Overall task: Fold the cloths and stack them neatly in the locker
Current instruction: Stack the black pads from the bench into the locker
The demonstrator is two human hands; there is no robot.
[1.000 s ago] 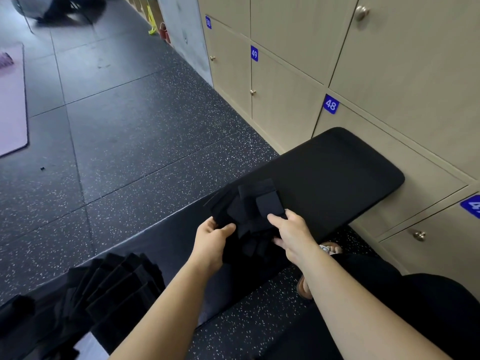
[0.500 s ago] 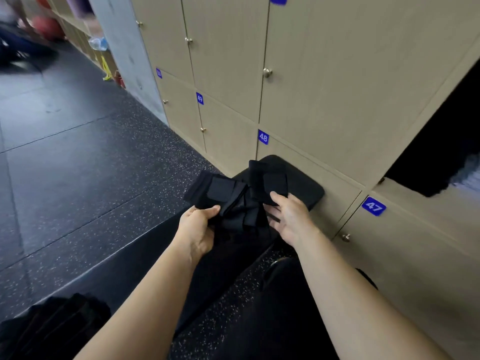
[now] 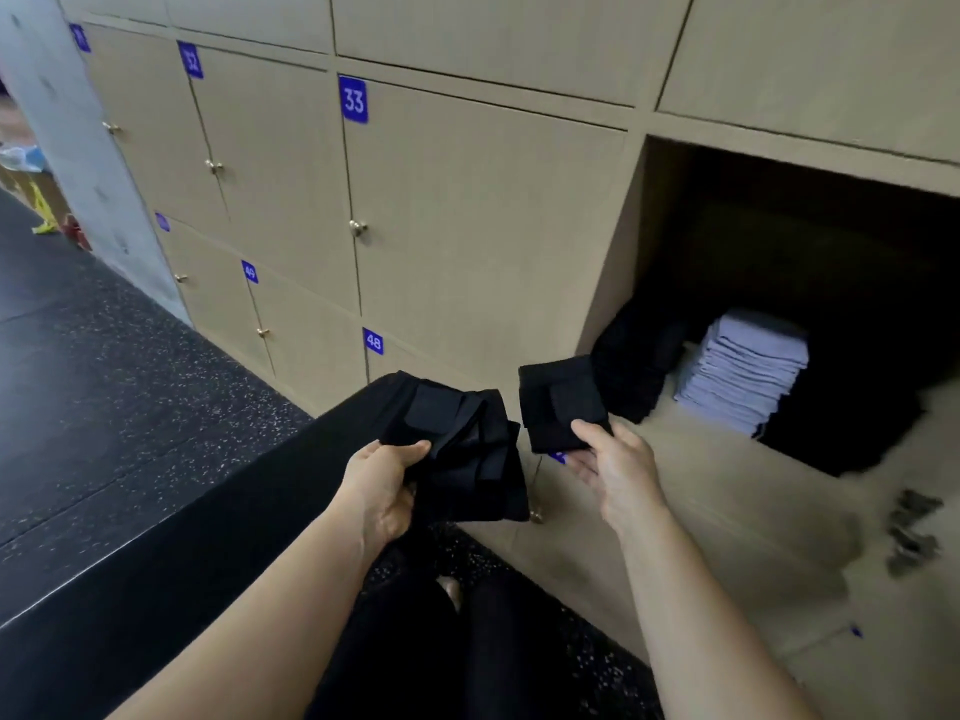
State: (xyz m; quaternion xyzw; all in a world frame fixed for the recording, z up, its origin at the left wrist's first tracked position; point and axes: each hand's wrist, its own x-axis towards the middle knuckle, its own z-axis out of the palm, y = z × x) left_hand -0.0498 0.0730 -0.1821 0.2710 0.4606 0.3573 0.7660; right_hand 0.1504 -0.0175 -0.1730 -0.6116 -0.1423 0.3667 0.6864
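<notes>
Two hands up before open beige wooden locker (image 3: 639,241) at 2 o'clock, holding pale grey folded stack (image 3: 743,371). Left hand (image 3: 382,485) gripping bundle of black folded cloths (image 3: 462,454); right hand (image 3: 613,465) pinching single black folded cloth (image 3: 558,400).

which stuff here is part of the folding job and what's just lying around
Job: folded black cloth in right hand; black bundle in left hand; open locker; black stack and grey stack inside.

Lying about: closed lockers; bench; dark scraps.
</notes>
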